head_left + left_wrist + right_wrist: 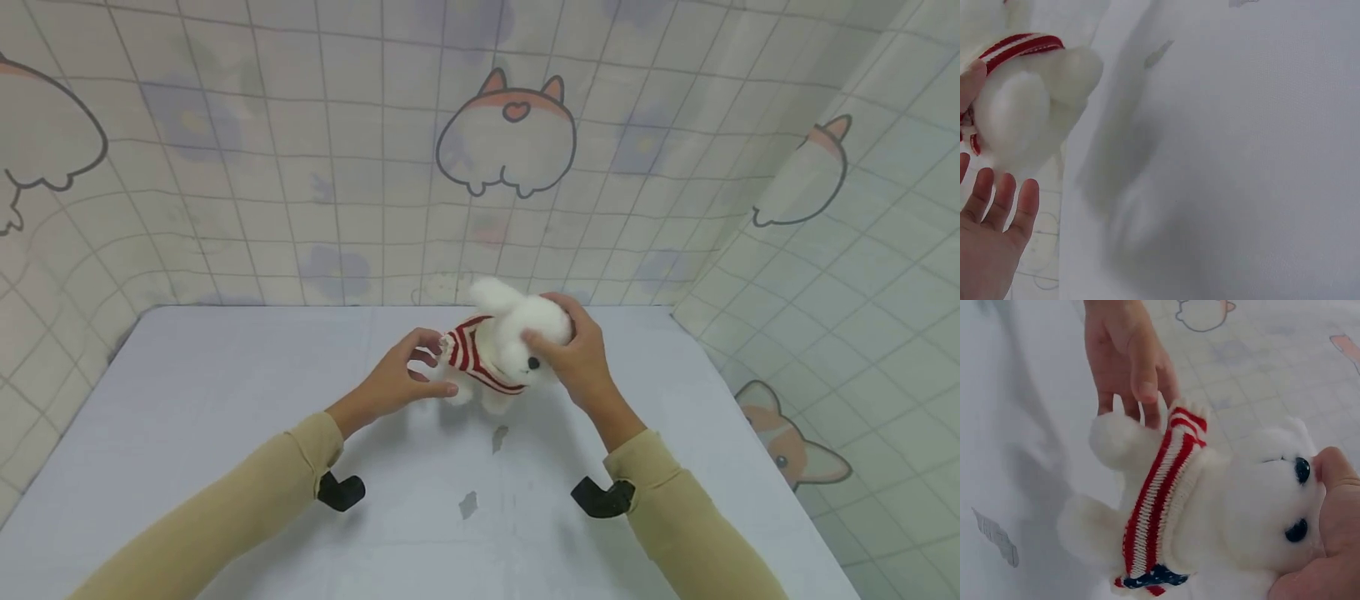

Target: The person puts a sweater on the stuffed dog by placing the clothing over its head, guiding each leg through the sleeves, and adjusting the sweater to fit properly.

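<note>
A white plush toy dog [531, 325] with black eyes and floppy ears is held tilted over the back middle of the table. My right hand [573, 354] grips it by the head, the thumb close to one eye in the right wrist view. Around its body is a knitted red-and-white striped sweater [1157, 494] with a dark blue patch at one edge. My left hand [397, 375] is at the toy's lower end, thumb and fingers spread apart beside the legs and the sweater's sleeve. The left fingers [1024, 206] are loosely extended in the left wrist view.
The white table [225, 375] has two small grey worn patches on its surface, in front of the toy. Behind and to the right hangs a gridded curtain [390, 167] with corgi drawings. Black straps [341, 492] stick out under both sleeves.
</note>
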Motion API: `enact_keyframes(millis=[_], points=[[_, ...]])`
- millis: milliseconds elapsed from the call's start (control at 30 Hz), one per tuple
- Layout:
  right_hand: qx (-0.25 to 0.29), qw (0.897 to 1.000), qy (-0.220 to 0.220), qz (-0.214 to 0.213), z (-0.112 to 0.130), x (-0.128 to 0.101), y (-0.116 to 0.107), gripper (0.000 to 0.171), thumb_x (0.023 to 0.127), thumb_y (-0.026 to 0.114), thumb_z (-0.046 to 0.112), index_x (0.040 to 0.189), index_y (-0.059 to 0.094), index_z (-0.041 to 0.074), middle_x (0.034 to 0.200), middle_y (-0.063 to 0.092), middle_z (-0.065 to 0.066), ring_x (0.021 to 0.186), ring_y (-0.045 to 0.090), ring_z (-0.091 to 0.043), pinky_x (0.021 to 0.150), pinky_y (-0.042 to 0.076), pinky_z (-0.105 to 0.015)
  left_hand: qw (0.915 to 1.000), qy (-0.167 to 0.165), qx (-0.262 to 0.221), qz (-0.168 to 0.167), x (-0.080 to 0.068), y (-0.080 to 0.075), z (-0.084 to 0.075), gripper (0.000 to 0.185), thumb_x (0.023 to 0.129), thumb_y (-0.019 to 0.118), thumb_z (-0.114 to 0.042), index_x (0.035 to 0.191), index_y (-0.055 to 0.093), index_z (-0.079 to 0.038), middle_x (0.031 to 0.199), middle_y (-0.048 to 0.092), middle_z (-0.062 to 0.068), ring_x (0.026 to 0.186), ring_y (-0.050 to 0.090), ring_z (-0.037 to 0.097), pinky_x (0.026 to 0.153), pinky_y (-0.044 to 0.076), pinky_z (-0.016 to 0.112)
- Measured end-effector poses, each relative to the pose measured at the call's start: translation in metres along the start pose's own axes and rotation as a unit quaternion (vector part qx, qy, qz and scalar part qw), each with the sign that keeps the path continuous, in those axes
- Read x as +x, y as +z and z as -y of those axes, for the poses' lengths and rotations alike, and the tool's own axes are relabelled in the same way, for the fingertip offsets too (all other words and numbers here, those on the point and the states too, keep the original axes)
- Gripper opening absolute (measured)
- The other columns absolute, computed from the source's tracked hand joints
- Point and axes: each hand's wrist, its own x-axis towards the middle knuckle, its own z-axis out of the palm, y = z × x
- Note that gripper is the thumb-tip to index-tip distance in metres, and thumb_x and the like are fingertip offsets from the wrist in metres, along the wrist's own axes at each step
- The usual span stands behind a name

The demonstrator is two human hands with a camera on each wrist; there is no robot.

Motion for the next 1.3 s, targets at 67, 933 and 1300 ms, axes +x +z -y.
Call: enact_keyframes(millis=[67, 933, 1300], points=[[0.02, 1.0, 0.009, -0.015, 0.001, 0.0, 0.002, 0.057, 0.082, 0.076, 0.025, 0.133, 0.051, 0.022, 0.134, 0.053, -0.005, 0.119, 0.051, -0.028, 0.095, 0.049, -0.051, 0.9999, -0.004, -0.004, -0.011, 0.0, 0.002, 0.0, 0.066, 0.07, 0.086, -0.034, 0.122, 0.048, -0.019, 0.12, 0.053, 0.002, 0.109, 0.055, 0.021, 0.083, 0.053, 0.032], [0.062, 0.994, 0.064, 0.061, -0.05, -0.003, 0.0, 0.059, 0.087, 0.073, 0.025, 0.139, 0.044, 0.019, 0.145, 0.044, -0.001, 0.13, 0.05, -0.028, 0.105, 0.044, -0.047, 0.9929, 0.051, 0.058, -0.09, 0.003, -0.011, -0.012, 0.035, 0.081, 0.072, -0.008, 0.115, 0.065, -0.01, 0.119, 0.066, 0.01, 0.102, 0.065, 0.025, 0.086, 0.056, 0.035], [0.039, 0.986, 0.078, 0.139, -0.075, -0.018, -0.002, 0.058, 0.089, 0.069, 0.02, 0.141, 0.042, 0.016, 0.147, 0.045, -0.008, 0.135, 0.044, -0.031, 0.108, 0.04, -0.05, 0.9913, 0.06, 0.087, -0.079, 0.001, -0.011, -0.021, 0.03, 0.081, 0.073, -0.01, 0.11, 0.068, -0.012, 0.108, 0.069, 0.008, 0.095, 0.065, 0.022, 0.083, 0.056, 0.035]])
